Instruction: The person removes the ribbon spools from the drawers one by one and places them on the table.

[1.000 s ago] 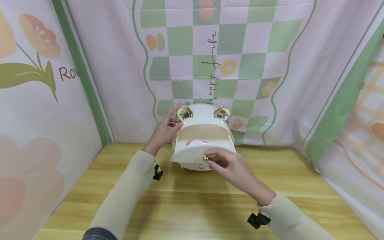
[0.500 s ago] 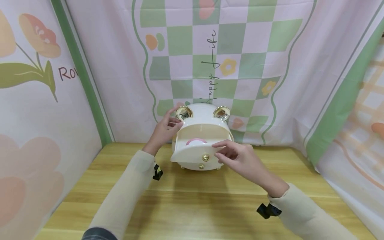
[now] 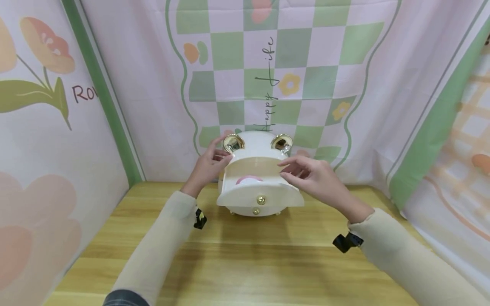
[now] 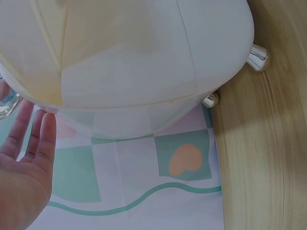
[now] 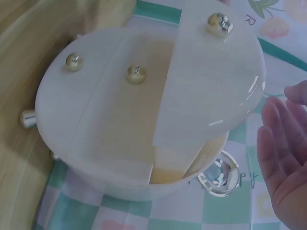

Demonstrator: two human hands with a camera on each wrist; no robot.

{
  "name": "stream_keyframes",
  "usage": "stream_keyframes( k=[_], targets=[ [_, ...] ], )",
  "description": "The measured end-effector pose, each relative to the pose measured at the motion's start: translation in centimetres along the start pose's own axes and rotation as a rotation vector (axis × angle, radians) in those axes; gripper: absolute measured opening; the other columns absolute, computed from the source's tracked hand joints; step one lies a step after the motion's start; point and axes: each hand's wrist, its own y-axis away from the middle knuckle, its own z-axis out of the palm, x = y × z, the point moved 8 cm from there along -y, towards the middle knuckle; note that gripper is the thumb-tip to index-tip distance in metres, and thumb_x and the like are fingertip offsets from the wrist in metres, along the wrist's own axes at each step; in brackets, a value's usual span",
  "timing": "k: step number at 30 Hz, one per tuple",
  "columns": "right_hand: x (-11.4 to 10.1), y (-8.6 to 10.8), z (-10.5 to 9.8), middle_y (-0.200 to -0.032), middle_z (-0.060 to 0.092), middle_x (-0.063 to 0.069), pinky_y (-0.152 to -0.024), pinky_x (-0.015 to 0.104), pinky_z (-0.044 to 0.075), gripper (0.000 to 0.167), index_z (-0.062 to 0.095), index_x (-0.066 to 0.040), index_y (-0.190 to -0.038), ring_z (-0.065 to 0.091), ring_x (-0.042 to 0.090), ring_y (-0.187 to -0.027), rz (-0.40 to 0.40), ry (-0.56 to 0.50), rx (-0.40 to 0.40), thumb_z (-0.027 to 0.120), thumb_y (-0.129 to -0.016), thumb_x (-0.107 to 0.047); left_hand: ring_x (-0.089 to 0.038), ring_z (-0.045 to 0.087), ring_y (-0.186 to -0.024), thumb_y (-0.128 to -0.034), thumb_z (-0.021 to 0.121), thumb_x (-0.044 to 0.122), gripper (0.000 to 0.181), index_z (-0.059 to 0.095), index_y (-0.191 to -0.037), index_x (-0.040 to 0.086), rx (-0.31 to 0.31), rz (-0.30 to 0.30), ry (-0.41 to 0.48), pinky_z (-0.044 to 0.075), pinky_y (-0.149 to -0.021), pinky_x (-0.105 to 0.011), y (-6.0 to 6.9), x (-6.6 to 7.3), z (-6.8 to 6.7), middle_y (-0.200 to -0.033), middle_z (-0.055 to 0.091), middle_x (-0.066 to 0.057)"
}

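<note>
A white, rounded drawer box point(image 3: 257, 142) with two gold ears stands on the table, its top drawer point(image 3: 249, 194) pulled out. A round gold knob point(image 3: 261, 199) sits on that drawer's front. Inside the drawer shows part of a pink-rimmed item point(image 3: 249, 179); its kind cannot be told. My left hand point(image 3: 206, 168) rests its fingertips on the box's left side near the ear, and in the left wrist view the fingers point(image 4: 47, 136) are fairly straight. Above the drawer's right side, my right hand point(image 3: 321, 180) hovers with loosely bent fingers and holds nothing.
Lower drawers with gold knobs point(image 5: 74, 62) show in the right wrist view. Short gold feet point(image 4: 259, 57) raise the box off the wooden table point(image 3: 245, 259). A checked cloth point(image 3: 260, 85) hangs right behind it, and printed cloths flank both sides.
The right hand has let go of the top drawer's knob and moved up and to the right, over the drawer's right side. The left hand keeps its place; the drawer stays out.
</note>
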Motion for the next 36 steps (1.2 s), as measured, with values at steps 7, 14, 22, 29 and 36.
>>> stream_keyframes(
  k=[7,14,22,29,36],
  targets=[
    [2.1,-2.0,2.2,-0.117,0.071,0.004,-0.086,0.038,0.055,0.036,0.067,-0.008,-0.127,0.066,0.015,-0.105,0.105,-0.079,-0.289,0.071,-0.096,-0.027,-0.025,0.058,-0.107,-0.0991,0.064,0.037,0.063,0.031,-0.150,0.053,-0.007,-0.008,-0.004,0.052,-0.087,-0.046,0.1,0.1,-0.1,-0.119,0.061,-0.002],
    [3.6,-3.2,4.5,-0.139,0.058,0.013,-0.106,0.044,0.044,0.050,0.056,-0.007,-0.141,0.056,0.027,-0.127,0.202,-0.284,-0.543,0.070,-0.097,-0.025,-0.026,0.058,-0.107,-0.0986,0.066,0.035,0.065,0.031,-0.151,0.051,-0.010,-0.010,0.009,0.053,-0.088,-0.044,0.1,0.0,-0.1,-0.119,0.061,-0.004],
    [4.2,-3.8,6.5,-0.142,0.057,0.005,-0.104,0.042,0.046,0.051,0.057,-0.011,-0.142,0.052,0.024,-0.131,0.227,-0.296,-0.674,0.072,-0.094,-0.022,-0.026,0.059,-0.106,-0.0984,0.066,0.035,0.065,0.031,-0.151,0.050,-0.008,0.000,0.011,0.053,-0.088,-0.044,0.0,0.0,0.0,-0.118,0.061,-0.004],
    [4.2,-4.0,8.0,-0.141,0.058,0.005,-0.105,0.044,0.044,0.051,0.058,-0.012,-0.142,0.051,0.022,-0.131,0.231,-0.316,-0.767,0.072,-0.094,-0.023,-0.025,0.059,-0.105,-0.0980,0.066,0.036,0.066,0.031,-0.151,0.051,-0.007,-0.003,0.006,0.053,-0.088,-0.044,0.0,-0.1,0.0,-0.118,0.061,-0.003],
    [3.8,-4.5,8.8,-0.148,0.051,0.004,-0.109,0.047,0.040,0.061,0.053,-0.017,-0.147,0.046,0.024,-0.135,0.256,-0.271,-0.840,0.075,-0.090,-0.024,-0.025,0.059,-0.105,-0.0981,0.066,0.036,0.065,0.032,-0.151,0.051,-0.004,0.003,0.009,0.053,-0.087,-0.043,0.0,0.0,0.0,-0.117,0.062,-0.004]
  ],
)
